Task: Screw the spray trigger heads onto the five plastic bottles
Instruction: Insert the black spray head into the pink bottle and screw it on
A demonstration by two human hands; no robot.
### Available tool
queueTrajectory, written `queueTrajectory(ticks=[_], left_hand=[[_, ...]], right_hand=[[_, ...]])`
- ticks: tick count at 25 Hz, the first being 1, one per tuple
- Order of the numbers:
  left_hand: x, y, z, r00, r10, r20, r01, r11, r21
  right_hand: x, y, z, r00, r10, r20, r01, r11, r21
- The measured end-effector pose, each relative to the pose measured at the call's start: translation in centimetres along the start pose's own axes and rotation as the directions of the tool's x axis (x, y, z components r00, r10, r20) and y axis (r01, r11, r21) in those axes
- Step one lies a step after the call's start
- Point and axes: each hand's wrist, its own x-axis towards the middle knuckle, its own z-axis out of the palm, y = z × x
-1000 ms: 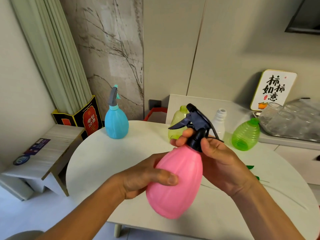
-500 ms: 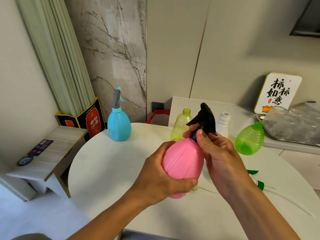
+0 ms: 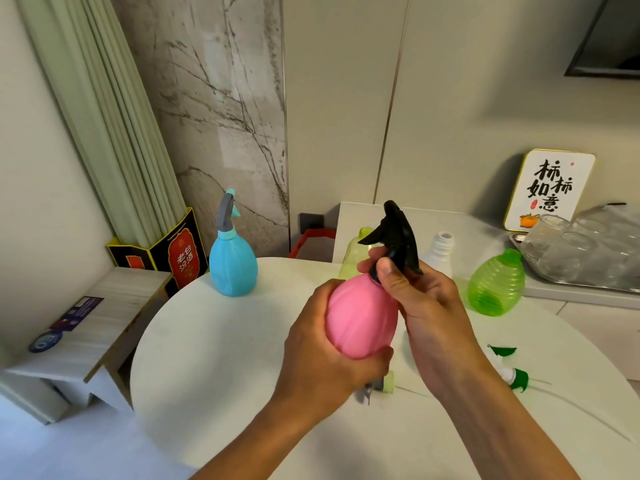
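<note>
Hands meet at the centre of the frame on the pink bottle (image 3: 362, 317): the left hand (image 3: 322, 355) wraps its lower body from below, and the right hand (image 3: 422, 306) pinches the collar of the black trigger head (image 3: 394, 237) seated on its neck, the bottle held above the worktop (image 3: 225, 358). By the look of it this is the second bottle of five. The blue bottle (image 3: 232, 265) at centre left already wears its grey head, while the yellow-green bottle (image 3: 353, 258), white bottle (image 3: 441, 252) and green bottle (image 3: 496, 289) behind the hands stand without heads. Loose heads lie to the lower right (image 3: 512, 374) and just under the pink bottle (image 3: 384, 382). The round worktop has bare room at the left, but its near edge curves close below the wrists.
</note>
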Motion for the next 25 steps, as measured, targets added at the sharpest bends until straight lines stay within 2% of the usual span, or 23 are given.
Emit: queueTrajectory(ticks=[2, 5, 7, 9, 11, 13, 15, 18, 20, 22, 25], left_hand=[[0.3, -0.7, 0.8, 1.000, -0.010, -0.025, 0.013, 0.994, 0.110], [0.7, -1.5, 1.6, 0.993, -0.066, -0.097, 0.088, 0.965, 0.246], [1.3, -2.0, 1.4, 0.991, -0.111, -0.080, 0.126, 0.968, 0.219], [2.6, -2.9, 0.5, 0.988, -0.134, -0.080, 0.142, 0.984, 0.110], [4.4, -4.3, -0.8, 0.980, -0.157, -0.118, 0.160, 0.987, 0.015], [6.3, -5.7, -1.9, 0.972, -0.193, -0.136, 0.197, 0.980, 0.021], [8.5, -7.3, -2.6, 0.966, -0.197, -0.167, 0.206, 0.978, 0.037], [11.4, -9.7, -2.6, 0.953, -0.219, -0.209, 0.230, 0.973, 0.026], [12.8, -11.0, -1.8, 0.948, -0.233, -0.219, 0.250, 0.967, 0.053], [13.5, -12.0, -0.6, 0.945, -0.240, -0.222, 0.258, 0.965, 0.056], [14.2, -13.0, 0.6, 0.942, -0.252, -0.222, 0.271, 0.961, 0.056]], right_hand=[[0.0, 0.5, 0.8, 0.998, 0.019, -0.053, -0.021, 0.999, -0.029], [-0.2, 1.4, 2.0, 0.996, 0.067, -0.066, -0.078, 0.979, -0.190], [-0.1, 1.4, 2.0, 0.994, 0.107, -0.018, -0.106, 0.929, -0.354], [0.1, 1.3, 1.2, 0.986, 0.162, 0.027, -0.124, 0.843, -0.523], [0.3, 0.9, -0.1, 0.974, 0.216, 0.066, -0.139, 0.804, -0.579], [0.3, 0.5, -1.3, 0.957, 0.270, 0.110, -0.155, 0.789, -0.594], [0.0, 0.5, -2.2, 0.946, 0.303, 0.118, -0.135, 0.696, -0.706], [-0.4, 1.1, -2.9, 0.971, 0.218, 0.097, -0.022, 0.487, -0.873], [-0.4, 1.1, -2.8, 0.989, 0.129, 0.073, 0.001, 0.484, -0.875], [-0.1, 0.9, -2.5, 0.990, 0.122, 0.065, -0.004, 0.497, -0.867], [-0.1, 1.1, -2.2, 0.992, 0.099, 0.075, 0.024, 0.442, -0.897]])
